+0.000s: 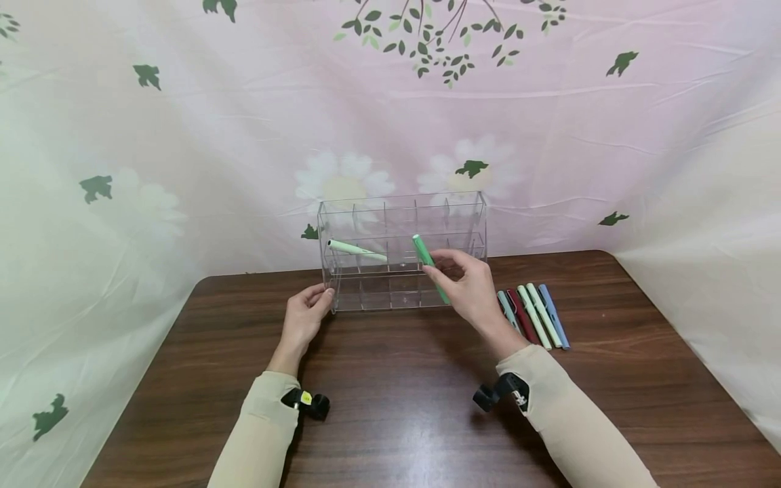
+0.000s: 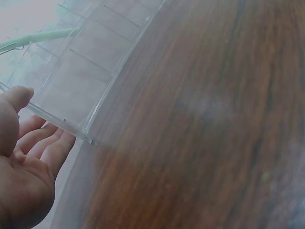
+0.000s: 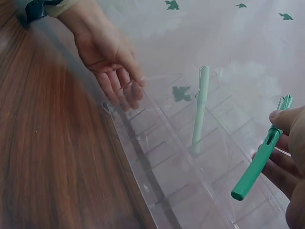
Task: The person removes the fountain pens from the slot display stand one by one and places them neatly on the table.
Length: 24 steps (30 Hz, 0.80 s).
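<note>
A clear acrylic organizer (image 1: pixel 403 254) (image 2: pixel 71 81) (image 3: pixel 181 167) with many compartments stands at the back of the wooden table (image 1: pixel 396 420). A pale green pen (image 1: pixel 356 249) (image 3: pixel 200 109) (image 2: pixel 38 38) leans in one of its left compartments. My right hand (image 1: pixel 466 285) (image 3: pixel 288 157) pinches a darker green pen (image 1: pixel 430 266) (image 3: pixel 259 160) and holds it tilted over the organizer's right half. With straight fingers, my left hand (image 1: pixel 305 315) (image 2: pixel 26 157) (image 3: pixel 112 62) touches the organizer's lower left corner.
Several pens (image 1: pixel 533 315) in grey-blue, dark red, pale green and blue lie side by side on the table to the right of the organizer. A floral cloth (image 1: pixel 183 135) hangs behind and around the table.
</note>
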Available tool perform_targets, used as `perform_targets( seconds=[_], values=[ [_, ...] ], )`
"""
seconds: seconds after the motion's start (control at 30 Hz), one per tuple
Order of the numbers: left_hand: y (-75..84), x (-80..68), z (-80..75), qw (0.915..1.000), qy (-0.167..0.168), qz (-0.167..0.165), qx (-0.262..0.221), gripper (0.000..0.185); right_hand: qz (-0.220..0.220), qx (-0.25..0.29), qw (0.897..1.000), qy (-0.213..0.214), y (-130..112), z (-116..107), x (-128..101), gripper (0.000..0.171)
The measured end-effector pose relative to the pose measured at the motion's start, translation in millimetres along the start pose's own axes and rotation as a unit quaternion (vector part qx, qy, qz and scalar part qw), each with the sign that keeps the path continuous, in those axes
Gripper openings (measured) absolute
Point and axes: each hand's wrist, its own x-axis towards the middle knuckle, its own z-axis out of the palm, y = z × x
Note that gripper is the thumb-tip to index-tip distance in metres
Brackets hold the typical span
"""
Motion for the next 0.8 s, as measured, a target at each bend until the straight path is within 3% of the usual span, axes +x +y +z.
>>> perform_targets(
  seconds=[0.8],
  values=[
    [-0.4,-0.3,-0.5,1.0,0.003,-0.004,0.007,0.046,0.016,-0.083,0.996,0.001,18.9,-32.3,-14.7,0.026]
  ],
)
